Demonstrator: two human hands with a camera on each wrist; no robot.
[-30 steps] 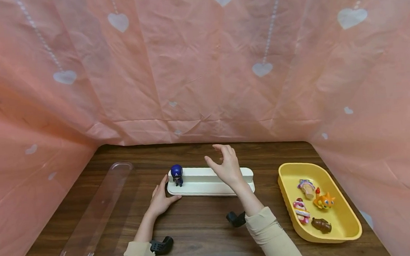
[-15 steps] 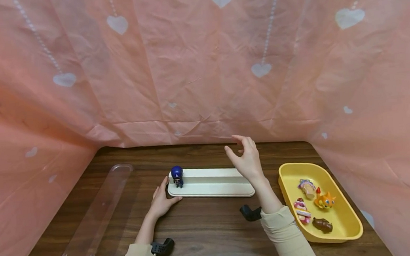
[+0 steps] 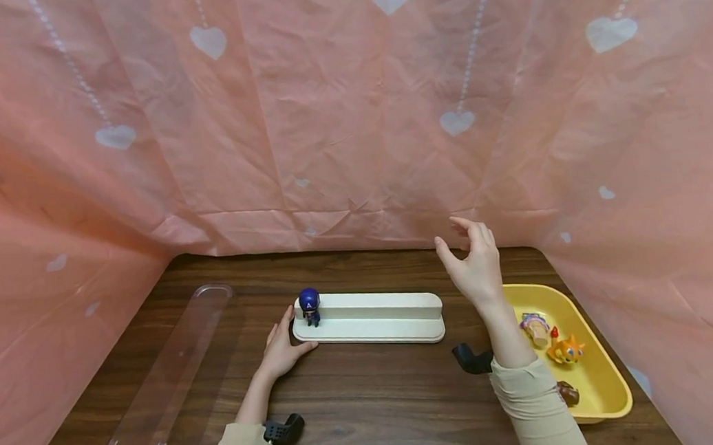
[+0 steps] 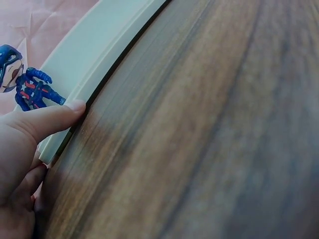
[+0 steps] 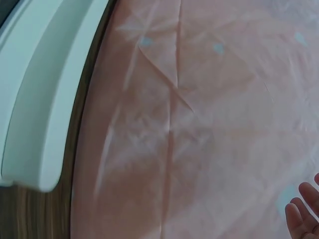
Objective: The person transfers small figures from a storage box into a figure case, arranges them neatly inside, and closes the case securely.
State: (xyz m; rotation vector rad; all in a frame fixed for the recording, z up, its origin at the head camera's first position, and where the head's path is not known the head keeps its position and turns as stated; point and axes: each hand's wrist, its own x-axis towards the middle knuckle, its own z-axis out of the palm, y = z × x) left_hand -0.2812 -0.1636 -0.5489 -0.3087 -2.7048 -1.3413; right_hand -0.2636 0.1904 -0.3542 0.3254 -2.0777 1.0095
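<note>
A white two-step stand [image 3: 369, 318] lies on the dark wooden table [image 3: 356, 402]. A small blue-helmeted figure [image 3: 308, 306] stands on its left end, also seen in the left wrist view as the blue figure [image 4: 22, 82]. My left hand [image 3: 280, 348] rests against the stand's left end [image 4: 75, 79], the thumb touching its front edge and the fingers straight. My right hand [image 3: 472, 262] hangs in the air between the stand's right end and the yellow tray [image 3: 603, 377], fingers loosely curved and holding nothing. In the right wrist view only its fingertips [image 5: 301, 214] show, with the stand's end [image 5: 40, 99].
The yellow tray holds several small toy figures, among them an orange one [image 3: 564, 349] and a brown one [image 3: 568, 394]. A long clear plastic lid [image 3: 168, 373] lies at the left. Pink heart-patterned sheeting [image 3: 349, 113] walls the table at the back and both sides.
My right hand has moved from above the stand's middle to the right and upward, toward the yellow tray. The left hand and the blue figure have stayed put.
</note>
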